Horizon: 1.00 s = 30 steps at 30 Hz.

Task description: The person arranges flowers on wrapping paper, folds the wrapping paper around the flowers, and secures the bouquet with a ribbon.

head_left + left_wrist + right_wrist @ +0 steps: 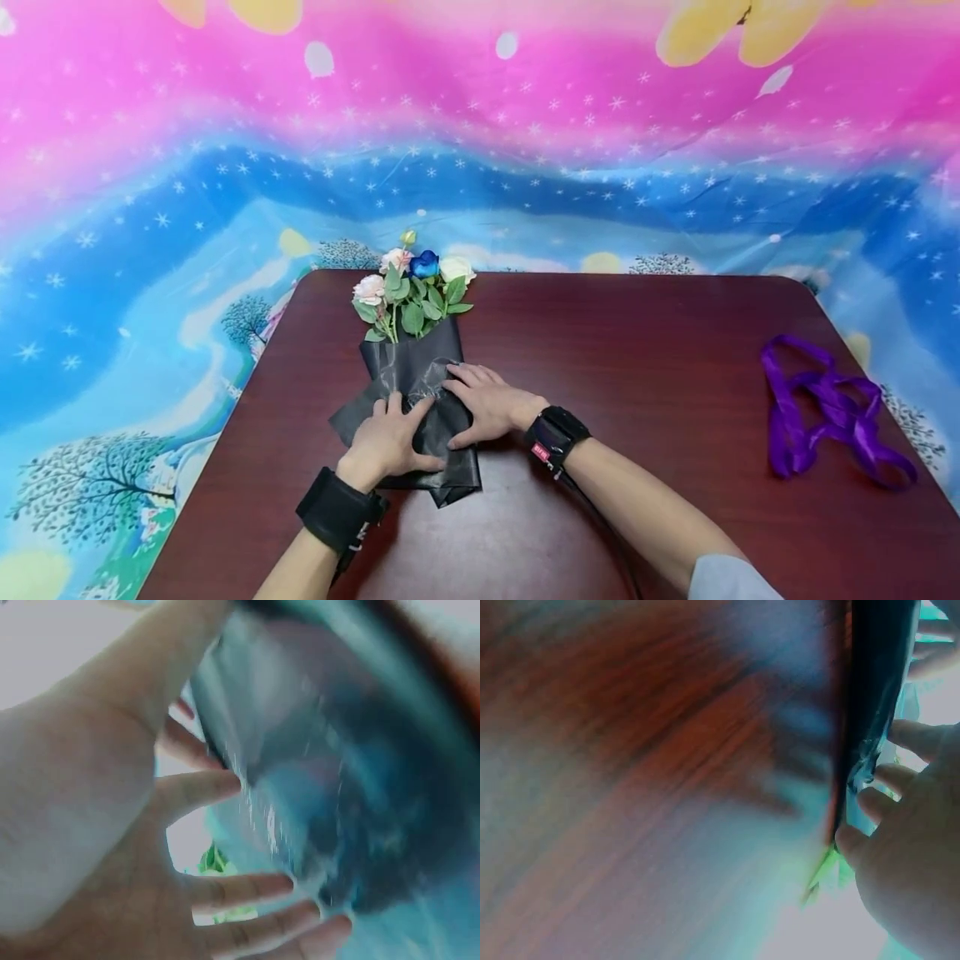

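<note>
A bouquet of flowers (424, 265), with pink, blue and white blooms and green leaves, lies on the table, its stems hidden inside black wrapping paper (408, 358). My left hand (386, 442) rests spread on the lower left of the paper, fingers straight. On the paper's right side lies my right hand (487, 404), its fingers extended across the edge and the thumb lower down. In the left wrist view the fingertips of the left hand (217, 892) touch the shiny, creased paper (322, 787). The right wrist view shows the right hand (907, 802) against the paper's side.
A loose, tangled purple ribbon (832, 408) lies at the right of the dark red-brown table (630, 358). Behind the table hangs a colourful printed backdrop (480, 183). Black bands with cameras are strapped round both wrists, and a cable runs along the right forearm.
</note>
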Available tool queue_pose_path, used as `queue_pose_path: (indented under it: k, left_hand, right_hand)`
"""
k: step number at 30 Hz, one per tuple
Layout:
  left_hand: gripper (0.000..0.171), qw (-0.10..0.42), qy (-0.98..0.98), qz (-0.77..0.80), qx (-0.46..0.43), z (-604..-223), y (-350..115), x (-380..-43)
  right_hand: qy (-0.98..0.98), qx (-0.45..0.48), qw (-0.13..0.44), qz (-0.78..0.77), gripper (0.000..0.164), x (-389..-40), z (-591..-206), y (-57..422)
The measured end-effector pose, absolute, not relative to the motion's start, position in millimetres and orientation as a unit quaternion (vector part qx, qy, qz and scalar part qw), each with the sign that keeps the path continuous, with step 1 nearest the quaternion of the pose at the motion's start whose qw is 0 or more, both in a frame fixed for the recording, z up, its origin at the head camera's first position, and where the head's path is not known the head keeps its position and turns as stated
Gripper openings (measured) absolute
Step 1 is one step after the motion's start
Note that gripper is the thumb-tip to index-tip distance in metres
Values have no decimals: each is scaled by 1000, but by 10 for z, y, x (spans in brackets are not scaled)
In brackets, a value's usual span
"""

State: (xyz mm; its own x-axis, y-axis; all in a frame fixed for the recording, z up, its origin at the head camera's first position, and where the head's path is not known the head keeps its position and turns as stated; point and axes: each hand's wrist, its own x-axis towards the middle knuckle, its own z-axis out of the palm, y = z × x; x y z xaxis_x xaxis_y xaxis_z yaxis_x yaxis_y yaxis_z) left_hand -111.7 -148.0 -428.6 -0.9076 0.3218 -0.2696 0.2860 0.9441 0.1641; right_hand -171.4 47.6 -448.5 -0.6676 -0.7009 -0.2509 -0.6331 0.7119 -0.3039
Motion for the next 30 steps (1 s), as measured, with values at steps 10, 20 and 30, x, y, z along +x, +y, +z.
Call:
queue_pose_path:
  k: [10,20,30]
  left_hand:
    - [41,56,978,115,164,-4200,-1412,-1236]
    - [19,-42,967,182,175,-4056,-1227,-1439]
    - [21,-142,939,241,198,-4095,-995,-1536]
  right_hand:
    - [895,-365,110,-233,64,-1640,-4557,569]
    - [884,-378,70,-266,53,-1545,-4553,632]
    - [890,-337,39,-306,46,-1483,-4532,972]
